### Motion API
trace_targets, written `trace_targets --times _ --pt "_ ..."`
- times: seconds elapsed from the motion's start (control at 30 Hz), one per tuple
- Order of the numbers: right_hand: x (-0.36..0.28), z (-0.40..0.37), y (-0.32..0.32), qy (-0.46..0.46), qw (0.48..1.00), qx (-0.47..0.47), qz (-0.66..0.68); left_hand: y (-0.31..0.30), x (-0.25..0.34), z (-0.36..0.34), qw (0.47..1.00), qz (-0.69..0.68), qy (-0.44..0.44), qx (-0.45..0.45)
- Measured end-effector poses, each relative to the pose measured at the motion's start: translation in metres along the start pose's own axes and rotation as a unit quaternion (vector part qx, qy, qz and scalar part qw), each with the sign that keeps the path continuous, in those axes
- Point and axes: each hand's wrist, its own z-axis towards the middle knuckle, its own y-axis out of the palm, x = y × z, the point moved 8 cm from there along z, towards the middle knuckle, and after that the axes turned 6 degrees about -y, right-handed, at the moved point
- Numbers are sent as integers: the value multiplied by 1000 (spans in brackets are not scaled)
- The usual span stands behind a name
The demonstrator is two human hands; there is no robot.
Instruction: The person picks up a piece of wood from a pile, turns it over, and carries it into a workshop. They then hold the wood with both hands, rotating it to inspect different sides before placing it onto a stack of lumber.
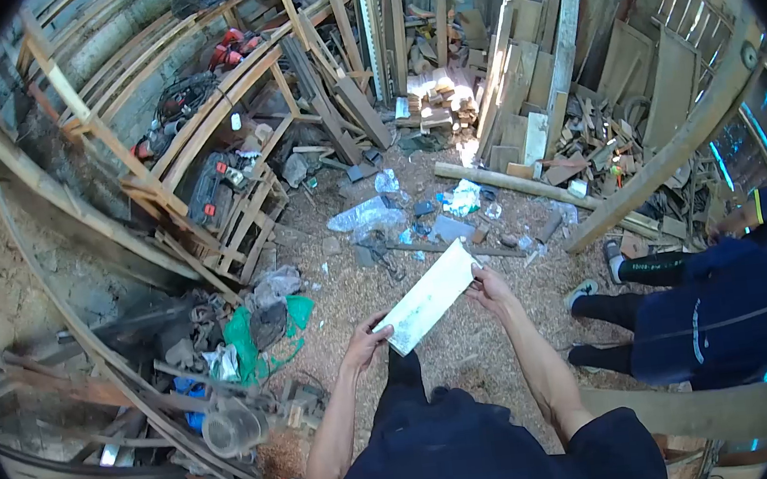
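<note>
A pale, flat rectangular board [429, 299] with grey smudges on its near half is held out in front of my body, tilted up toward the right. My left hand [365, 344] grips its lower left end, thumb on the upper face. At the opposite end, the fingers of my right hand [490, 288] are closed round the right edge. The board's underside and the fingers beneath it are hidden.
Wood shavings cover the ground, with plastic scraps [367, 215] and a long pole [537, 188] beyond the board. Wooden racks [240, 77] holding tools stand left, above a green bag [241, 343]. Planks lean at the back right. Two people [718, 307] are close on my right.
</note>
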Motion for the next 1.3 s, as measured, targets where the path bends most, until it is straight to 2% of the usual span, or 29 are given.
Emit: trace_targets --times 0.03,0.07,0.17,0.2,0.23,0.3,0.33,0.37,0.4,0.43,0.6,0.67,0.8,0.87,0.9,0.97,1.0,1.03,1.1,1.13,1.17,1.23,1.3 --pt "-3 24 2 -3 1000 4 2 -3 7 17 1000 7 -20 -11" --pt "-9 40 5 -9 1000 22 -11 -3 15 40 999 8 0 -51" --pt "-40 85 19 -41 997 53 -47 -8 41 103 995 43 -3 -94" --pt "-44 106 22 -40 995 62 -63 -5 54 119 988 102 -5 -115" --pt "-48 127 25 -39 994 70 -77 -6 69 134 988 105 -2 -116" --pt "-65 162 41 -53 995 56 -67 5 96 158 968 204 -59 -131" --pt "-70 179 51 -48 998 31 -25 3 100 184 976 172 -15 -132" --pt "-73 194 58 -39 999 8 17 4 111 201 976 173 -15 -135" --pt "-79 207 64 -45 999 -28 10 5 121 215 981 126 -6 -145" --pt "-80 218 64 -45 999 -24 14 7 132 228 985 80 3 -156" --pt "-95 263 101 5 999 -32 -38 12 170 295 989 30 -11 -146" --pt "-103 294 99 4 993 -33 -111 10 181 330 988 80 3 -129" --pt "-123 367 93 12 993 -36 -108 5 184 410 991 68 2 -118" --pt "-157 417 96 -20 983 -2 -184 -3 196 475 971 236 -33 -26" --pt "-172 429 103 -24 983 -7 -182 13 221 481 970 239 -29 -23" --pt "-199 454 114 -26 970 -20 -240 57 289 481 976 214 45 -13" --pt "-211 469 126 -60 980 -57 -182 63 299 499 977 180 117 -18" --pt "-219 483 125 -56 980 -55 -181 68 309 515 977 179 112 -18" --pt "-231 496 137 -31 978 -137 -153 67 303 534 994 68 -77 -25" --pt "-233 515 135 -66 976 -159 -137 49 274 569 990 3 -122 -68" --pt "-233 527 131 -65 976 -157 -135 49 285 568 990 3 -125 -68" --pt "-259 554 119 -184 935 -69 -295 74 323 556 938 -245 -159 -186" --pt "-265 593 107 -167 946 -81 -265 61 316 573 918 -283 -187 -207"
